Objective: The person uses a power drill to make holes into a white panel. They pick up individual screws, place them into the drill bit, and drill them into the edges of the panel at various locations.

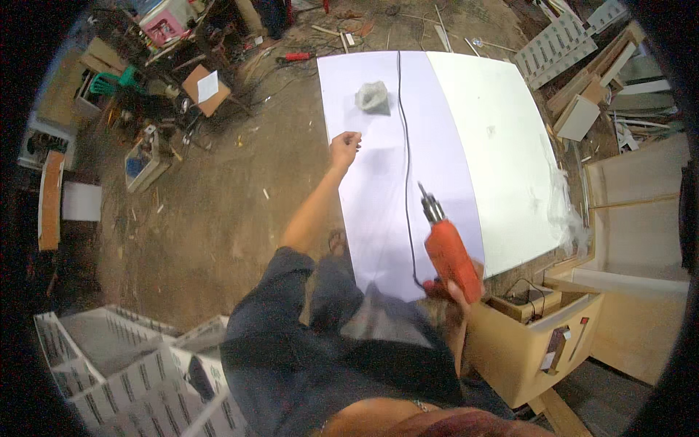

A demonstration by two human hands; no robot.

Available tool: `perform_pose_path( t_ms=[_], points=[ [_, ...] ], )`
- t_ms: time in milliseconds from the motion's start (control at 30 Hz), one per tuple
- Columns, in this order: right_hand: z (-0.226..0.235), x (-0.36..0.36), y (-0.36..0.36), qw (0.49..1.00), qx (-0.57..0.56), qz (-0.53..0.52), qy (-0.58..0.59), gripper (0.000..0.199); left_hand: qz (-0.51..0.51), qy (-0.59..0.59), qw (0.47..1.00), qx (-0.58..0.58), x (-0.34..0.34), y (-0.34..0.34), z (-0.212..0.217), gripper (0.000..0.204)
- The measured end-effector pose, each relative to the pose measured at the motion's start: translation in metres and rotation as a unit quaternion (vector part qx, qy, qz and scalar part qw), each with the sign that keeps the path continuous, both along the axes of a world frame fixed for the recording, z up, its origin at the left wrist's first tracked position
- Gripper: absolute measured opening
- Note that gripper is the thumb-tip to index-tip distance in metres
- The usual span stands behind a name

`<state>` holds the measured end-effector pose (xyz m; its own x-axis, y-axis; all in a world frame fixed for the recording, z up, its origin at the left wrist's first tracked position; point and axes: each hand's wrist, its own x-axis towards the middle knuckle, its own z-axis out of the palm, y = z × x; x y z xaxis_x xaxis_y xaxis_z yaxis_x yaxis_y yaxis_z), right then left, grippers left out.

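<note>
Where the red power tool [453, 256] covers it, the right hand [456, 297] is hidden.

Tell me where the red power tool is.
In the head view, the red power tool is right of centre in the right hand, its tip just right of the black cord over the white sheet.
</note>
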<state>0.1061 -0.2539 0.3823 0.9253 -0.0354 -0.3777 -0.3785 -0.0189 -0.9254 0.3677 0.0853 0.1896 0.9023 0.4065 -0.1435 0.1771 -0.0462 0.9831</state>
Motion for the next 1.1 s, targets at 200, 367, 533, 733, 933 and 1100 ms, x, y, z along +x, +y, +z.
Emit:
perform_pose_path(
  t_ms=[200,367,533,733,933,1100],
  points=[
    [-0.079,0.02,0.045,0.979,0.025,-0.162,-0.124,0.053,-0.019,-0.084,0.968,0.237,0.199,0.03,-0.093,0.026],
    [-0.089,0.016,0.067,0.966,0.008,-0.25,-0.067,0.057,0.002,-0.05,0.942,0.333,0.232,0.029,-0.121,0.034],
    [-0.078,0.019,0.078,0.951,0.021,-0.306,-0.028,0.061,-0.02,-0.018,0.939,0.342,0.242,0.039,-0.126,0.032],
    [-0.059,0.014,0.084,0.944,0.046,-0.325,-0.043,0.056,-0.094,-0.073,0.941,0.317,0.162,0.015,-0.128,0.03],
    [-0.068,-0.014,0.046,0.96,0.011,-0.267,-0.077,0.063,-0.067,0.024,0.981,0.182,-0.057,-0.022,-0.114,0.029],
    [-0.072,-0.039,0.01,0.963,0.023,-0.243,-0.115,0.055,0.008,0.087,0.971,0.222,-0.184,-0.025,-0.139,0.037]
  ],
)
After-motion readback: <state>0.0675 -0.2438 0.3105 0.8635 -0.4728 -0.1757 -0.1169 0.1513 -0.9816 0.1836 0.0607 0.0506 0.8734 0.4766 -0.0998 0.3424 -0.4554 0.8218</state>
